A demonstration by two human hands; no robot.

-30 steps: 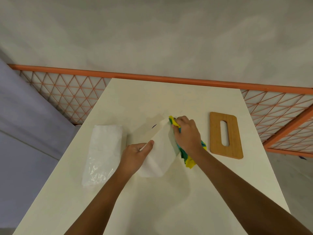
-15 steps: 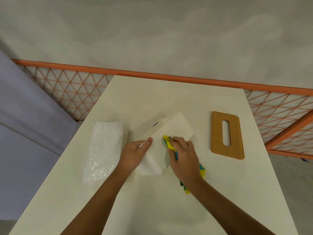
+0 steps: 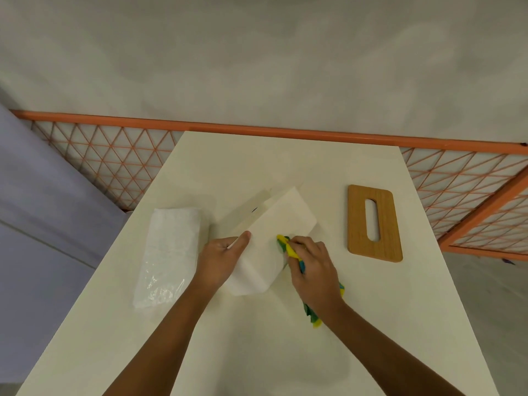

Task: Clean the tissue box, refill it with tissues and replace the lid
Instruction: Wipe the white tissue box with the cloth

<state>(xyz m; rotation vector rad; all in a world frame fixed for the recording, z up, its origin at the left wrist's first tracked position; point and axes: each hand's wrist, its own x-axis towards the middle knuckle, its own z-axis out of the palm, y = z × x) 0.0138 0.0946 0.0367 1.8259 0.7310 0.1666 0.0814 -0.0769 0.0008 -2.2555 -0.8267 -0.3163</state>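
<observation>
The white tissue box lies tilted at the table's middle. My left hand grips its near left edge, thumb laid along the top face. My right hand holds a yellow, green and blue cloth bunched in its fingers and presses it on the box's near right side. A tail of the cloth hangs below that wrist. A clear-wrapped pack of white tissues lies to the left of the box. The wooden lid with its oval slot lies flat to the right.
The cream table is long and narrow, with drops along its left and right edges. An orange lattice railing runs behind the far edge and down the right side.
My right hand has drawn the cloth from the box's far end toward its near end. My left hand has kept its hold on the box.
</observation>
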